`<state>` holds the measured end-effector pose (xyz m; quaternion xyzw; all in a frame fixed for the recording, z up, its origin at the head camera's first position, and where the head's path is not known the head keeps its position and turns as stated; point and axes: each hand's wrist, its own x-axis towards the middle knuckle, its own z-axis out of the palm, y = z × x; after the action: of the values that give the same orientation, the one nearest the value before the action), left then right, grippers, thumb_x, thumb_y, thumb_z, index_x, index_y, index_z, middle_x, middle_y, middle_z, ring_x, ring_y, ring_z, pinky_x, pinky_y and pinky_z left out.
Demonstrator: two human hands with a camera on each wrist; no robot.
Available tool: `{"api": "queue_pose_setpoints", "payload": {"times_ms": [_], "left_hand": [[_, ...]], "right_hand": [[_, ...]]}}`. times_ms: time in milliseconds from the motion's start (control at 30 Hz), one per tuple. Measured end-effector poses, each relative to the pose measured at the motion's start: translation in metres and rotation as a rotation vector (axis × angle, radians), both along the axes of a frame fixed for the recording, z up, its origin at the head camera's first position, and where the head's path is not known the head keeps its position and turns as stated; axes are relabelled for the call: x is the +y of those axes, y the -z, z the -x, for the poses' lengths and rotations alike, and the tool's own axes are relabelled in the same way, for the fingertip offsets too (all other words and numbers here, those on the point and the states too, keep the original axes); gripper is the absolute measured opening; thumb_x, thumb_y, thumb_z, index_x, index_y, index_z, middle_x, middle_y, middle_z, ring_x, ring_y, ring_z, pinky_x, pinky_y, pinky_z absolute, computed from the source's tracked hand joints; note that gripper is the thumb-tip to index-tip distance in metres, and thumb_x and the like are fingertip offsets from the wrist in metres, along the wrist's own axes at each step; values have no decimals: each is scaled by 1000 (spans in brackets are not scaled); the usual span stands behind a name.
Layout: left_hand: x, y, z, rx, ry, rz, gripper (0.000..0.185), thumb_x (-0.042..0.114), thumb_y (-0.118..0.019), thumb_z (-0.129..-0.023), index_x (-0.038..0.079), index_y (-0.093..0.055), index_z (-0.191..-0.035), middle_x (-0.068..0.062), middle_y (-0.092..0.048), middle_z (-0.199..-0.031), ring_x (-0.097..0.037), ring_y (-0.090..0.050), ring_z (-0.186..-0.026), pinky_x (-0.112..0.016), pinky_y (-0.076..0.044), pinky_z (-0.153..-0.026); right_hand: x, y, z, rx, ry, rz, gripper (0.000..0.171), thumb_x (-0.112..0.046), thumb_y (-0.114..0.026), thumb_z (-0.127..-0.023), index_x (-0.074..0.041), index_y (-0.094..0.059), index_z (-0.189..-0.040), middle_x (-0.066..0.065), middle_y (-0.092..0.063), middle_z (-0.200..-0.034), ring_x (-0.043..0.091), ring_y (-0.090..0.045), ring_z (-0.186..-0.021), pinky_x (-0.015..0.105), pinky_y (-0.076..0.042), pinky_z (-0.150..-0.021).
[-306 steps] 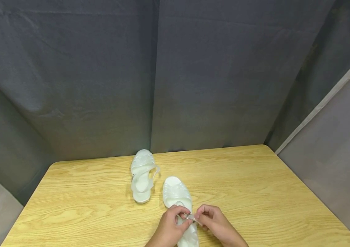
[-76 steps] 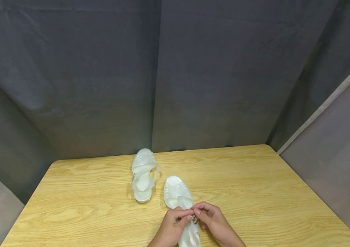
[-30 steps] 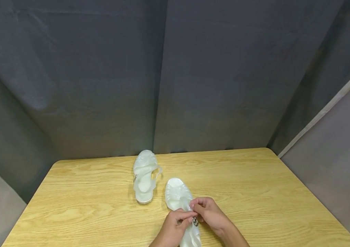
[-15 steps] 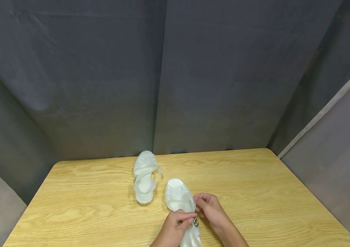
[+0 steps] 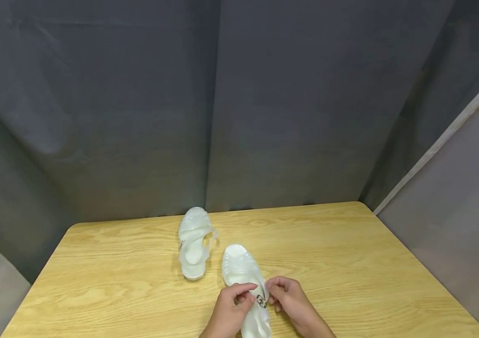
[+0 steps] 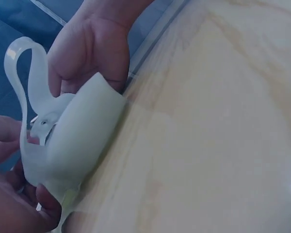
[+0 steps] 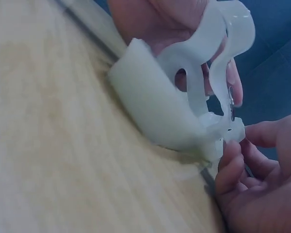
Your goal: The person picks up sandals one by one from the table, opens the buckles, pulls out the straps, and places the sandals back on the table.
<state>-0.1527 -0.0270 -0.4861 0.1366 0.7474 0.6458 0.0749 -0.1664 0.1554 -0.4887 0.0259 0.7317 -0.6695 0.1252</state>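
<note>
A pale translucent jelly sandal (image 5: pixel 241 265) lies toe-away at the table's near side, its heel cut off by the lower edge of the head view. My left hand (image 5: pixel 227 311) is over its left side, index finger stretched out and thumb apart from it, beside the silver buckle (image 5: pixel 261 301). From the right, my right hand (image 5: pixel 293 303) pinches the end of the strap (image 7: pixel 236 130) near the buckle. The left wrist view shows the sandal's heel (image 6: pixel 82 131) and looped heel strap (image 6: pixel 14 68); fingers partly hide the buckle there.
A matching sandal (image 5: pixel 194 246) stands farther back on the left, its strap hanging loose to the right. The wood-grain table (image 5: pixel 341 253) is bounded by grey curtains (image 5: pixel 138 117) at the back and sides.
Ten seconds ago both hands worked at the strap by the buckle. Since half a second ago, my left thumb and index have parted, showing the buckle more fully; the far sandal is unmoved.
</note>
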Motion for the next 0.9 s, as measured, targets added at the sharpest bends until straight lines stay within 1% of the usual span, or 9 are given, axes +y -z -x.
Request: {"api": "queue_pose_setpoints", "payload": {"times_ms": [100, 167, 233, 333, 400, 467, 633, 800, 900], "left_hand": [[-5, 1, -3, 21, -61, 0, 21, 4, -62, -87, 2, -68, -107, -4, -60, -86, -5, -51, -77, -19, -44, -71], [-8, 2, -5, 4, -95, 8, 19, 5, -63, -87, 3, -68, -105, -4, -60, -87, -5, -52, -78, -19, -44, -72], [-13, 3, -6, -12, -112, 3, 17, 6, -63, -86, 3, -68, -102, -4, -60, -87, -6, -54, -79, -19, -46, -72], [-21, 6, -8, -70, -105, -6, 17, 9, -63, -87, 0, -66, -102, -4, -59, -87, -10, -56, -76, -20, -48, -66], [-25, 8, -10, -104, -93, -31, 18, 8, -63, -87, -3, -64, -101, -5, -59, -84, -12, -57, -71, -22, -50, -61], [-27, 10, -12, -158, -79, -65, 19, 8, -63, -87, -5, -61, -100, -5, -59, -82, -13, -58, -68, -24, -52, -59], [-28, 11, -18, -253, -72, -124, 21, 7, -65, -86, -8, -57, -97, -5, -57, -77, -14, -59, -65, -28, -56, -61], [-27, 7, -23, -318, -100, -111, 20, 11, -67, -85, -5, -58, -92, -6, -59, -73, -12, -61, -61, -28, -56, -60], [-27, 6, -25, -331, -103, -85, 17, 12, -68, -85, -3, -60, -85, -5, -61, -68, -11, -61, -58, -26, -55, -58]], "right_hand": [[-1, 3, -2, 3, 11, 4, 24, -15, -55, -94, 8, -57, -101, 1, -57, -72, 12, -53, -69, 21, -45, -55], [0, 5, -4, 6, 17, -2, 25, -16, -55, -94, 8, -57, -102, 2, -58, -73, 13, -54, -70, 22, -46, -56], [1, 5, -6, 6, 17, -14, 27, -17, -55, -94, 9, -57, -103, 2, -59, -73, 13, -56, -71, 22, -48, -57], [2, 6, -10, 11, 17, -42, 30, -19, -56, -95, 10, -58, -104, 4, -62, -75, 14, -58, -71, 23, -50, -58], [3, 6, -13, 20, 4, -69, 32, -20, -56, -95, 11, -58, -104, 4, -64, -78, 14, -60, -72, 23, -52, -59], [5, 5, -17, 31, -14, -100, 34, -22, -56, -95, 11, -59, -105, 5, -66, -83, 15, -62, -74, 25, -53, -60], [10, 2, -27, 48, -64, -161, 34, -23, -57, -94, 10, -61, -102, 6, -69, -87, 17, -64, -76, 27, -54, -61], [10, 0, -37, 1, -108, -147, 37, -26, -58, -93, 9, -62, -105, 4, -68, -82, 16, -62, -74, 27, -54, -63], [8, -1, -40, -15, -114, -128, 41, -29, -61, -91, 9, -62, -107, 4, -68, -84, 16, -62, -75, 28, -53, -64]]}}
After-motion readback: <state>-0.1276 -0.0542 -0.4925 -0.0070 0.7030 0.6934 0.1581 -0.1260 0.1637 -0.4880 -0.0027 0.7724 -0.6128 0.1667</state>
